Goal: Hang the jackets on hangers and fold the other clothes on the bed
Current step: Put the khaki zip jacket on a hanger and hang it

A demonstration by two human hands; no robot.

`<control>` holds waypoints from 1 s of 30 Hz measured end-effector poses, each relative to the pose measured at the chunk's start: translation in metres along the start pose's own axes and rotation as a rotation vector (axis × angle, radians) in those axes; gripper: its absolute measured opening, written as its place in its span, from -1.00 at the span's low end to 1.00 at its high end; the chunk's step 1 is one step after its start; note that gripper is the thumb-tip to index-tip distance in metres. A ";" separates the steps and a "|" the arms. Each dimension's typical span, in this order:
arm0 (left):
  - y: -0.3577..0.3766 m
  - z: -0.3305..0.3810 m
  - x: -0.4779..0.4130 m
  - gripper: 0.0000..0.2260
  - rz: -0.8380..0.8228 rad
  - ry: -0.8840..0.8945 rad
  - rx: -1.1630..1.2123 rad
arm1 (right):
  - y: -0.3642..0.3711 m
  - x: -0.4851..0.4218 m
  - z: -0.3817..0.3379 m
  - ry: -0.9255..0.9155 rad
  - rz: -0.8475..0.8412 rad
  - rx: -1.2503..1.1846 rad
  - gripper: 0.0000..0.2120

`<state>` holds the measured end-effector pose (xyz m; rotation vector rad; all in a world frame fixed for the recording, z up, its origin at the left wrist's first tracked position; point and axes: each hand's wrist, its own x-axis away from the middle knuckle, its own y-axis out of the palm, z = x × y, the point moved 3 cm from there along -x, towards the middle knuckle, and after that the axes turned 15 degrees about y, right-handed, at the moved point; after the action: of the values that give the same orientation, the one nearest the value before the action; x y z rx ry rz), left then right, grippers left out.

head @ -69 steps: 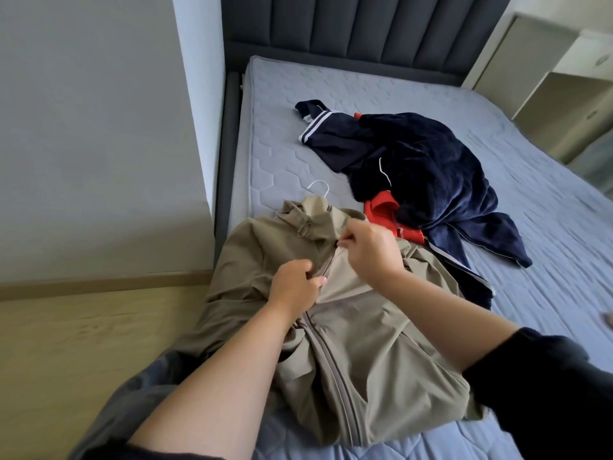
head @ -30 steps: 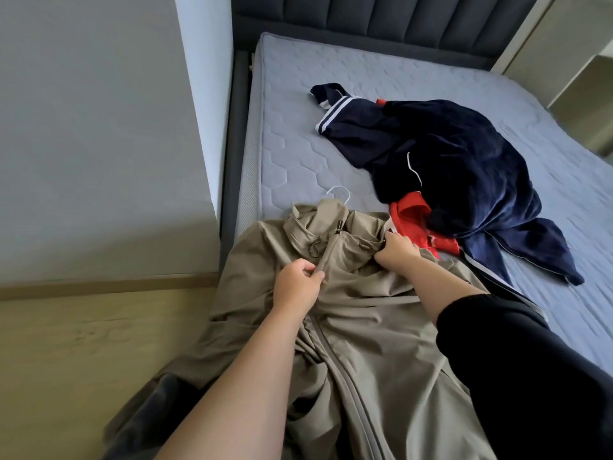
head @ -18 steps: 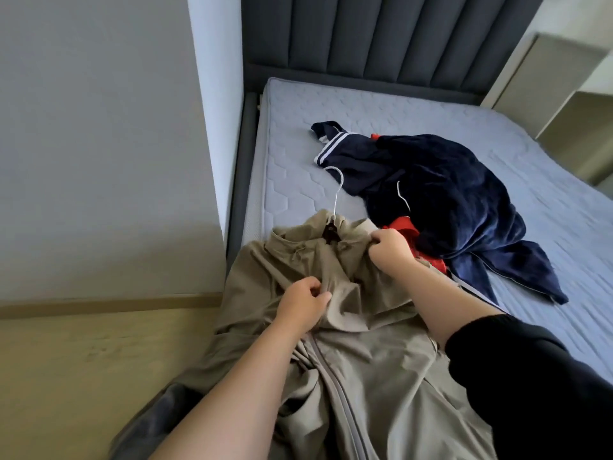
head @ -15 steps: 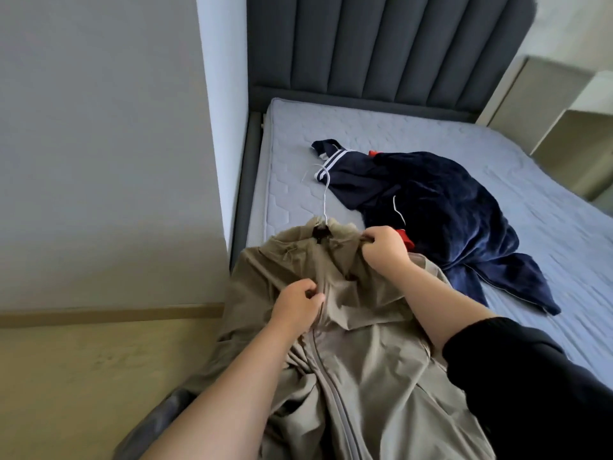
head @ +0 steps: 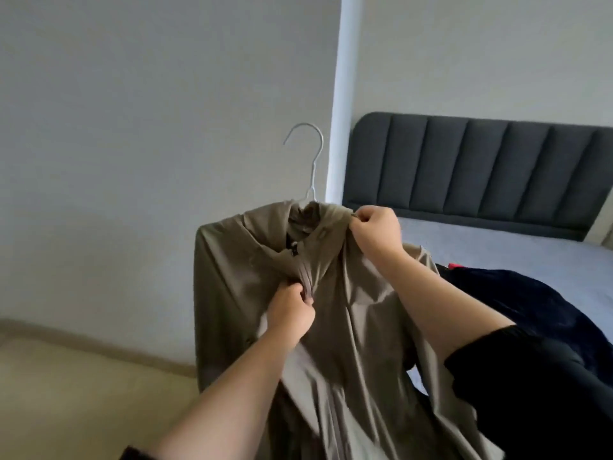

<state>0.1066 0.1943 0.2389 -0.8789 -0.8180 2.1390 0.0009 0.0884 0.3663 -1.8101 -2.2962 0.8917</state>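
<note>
I am holding the olive-brown jacket up in the air in front of me, its front facing me. It is sitting on a wire hanger whose pale hook is poking upright out of the collar. The shoulder on my left is standing out squarely and the sleeve below it is hanging straight down. The lower part of the jacket is draping out of sight at the bottom of the view, so I cannot tell whether it is touching the bed.

My left grip is clamping onto the bunched front edge by the zip, at chest height below the collar, with the fingers curled round the cloth. My right grip is closing on a fold of the collar on my right side, knuckles up, just beside the base of the hook. A black sleeve is covering my right upper arm.

Behind the jacket to the right, the bed is showing its grey mattress, with a dark navy garment lying crumpled on it and a bit of red cloth peeking out at its near edge. A dark padded headboard is standing against the pale wall, and light flooring is lying at lower left.
</note>
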 end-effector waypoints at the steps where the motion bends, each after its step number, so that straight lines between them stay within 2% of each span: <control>1: -0.020 -0.004 -0.003 -0.79 0.042 -0.017 -0.023 | 0.005 0.002 -0.023 -0.041 0.002 -0.037 -0.83; 5: -0.108 -0.021 -0.014 -0.79 0.155 -0.017 -0.216 | 0.020 0.014 -0.117 -0.212 0.022 -0.141 -0.75; 9: -0.189 -0.039 -0.008 -0.70 0.051 0.074 -0.416 | 0.046 0.023 -0.181 -0.329 -0.014 -0.151 -0.84; 10: -0.213 -0.043 -0.002 -0.68 0.068 0.103 -0.452 | 0.056 0.023 -0.192 -0.352 -0.030 -0.133 -0.85; 11: -0.240 -0.046 0.007 -0.69 0.159 0.159 -0.479 | 0.065 0.024 -0.202 -0.379 -0.047 -0.118 -0.86; 14: -0.328 -0.053 0.041 -0.72 0.682 0.424 -0.617 | 0.093 0.030 -0.228 -0.456 -0.125 -0.104 -0.87; 15: -0.354 -0.056 0.051 -0.74 0.808 0.446 -0.671 | 0.102 0.034 -0.234 -0.465 -0.156 -0.111 -0.86; 16: -0.376 -0.063 0.055 -0.74 0.868 0.399 -0.712 | 0.111 0.038 -0.240 -0.466 -0.185 -0.126 -0.81; 18: -0.415 -0.074 0.056 -0.68 0.850 0.086 -0.720 | 0.129 0.047 -0.248 -0.449 -0.238 -0.186 -0.73; 20: -0.440 -0.090 0.054 -0.49 0.608 -0.365 -0.639 | 0.146 0.056 -0.257 -0.418 -0.274 -0.257 -0.75; 21: -0.448 -0.097 0.054 -0.39 0.471 -0.506 -0.570 | 0.152 0.060 -0.262 -0.406 -0.284 -0.291 -0.77; 22: -0.455 -0.100 0.056 -0.34 0.384 -0.570 -0.515 | 0.158 0.065 -0.269 -0.400 -0.285 -0.319 -0.78; 24: -0.472 -0.104 0.061 -0.33 0.341 -0.580 -0.448 | 0.168 0.075 -0.284 -0.398 -0.264 -0.358 -0.77; 26: -0.493 -0.106 0.071 -0.39 0.404 -0.546 -0.360 | 0.176 0.084 -0.298 -0.405 -0.268 -0.381 -0.77; 30: -0.531 -0.111 0.086 -0.80 0.513 -0.475 -0.286 | 0.193 0.101 -0.318 -0.437 -0.349 -0.397 -0.78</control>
<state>0.3266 0.5977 0.5403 -0.7881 -1.2673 2.7912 0.2677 0.3286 0.5065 -1.3409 -3.1268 0.8880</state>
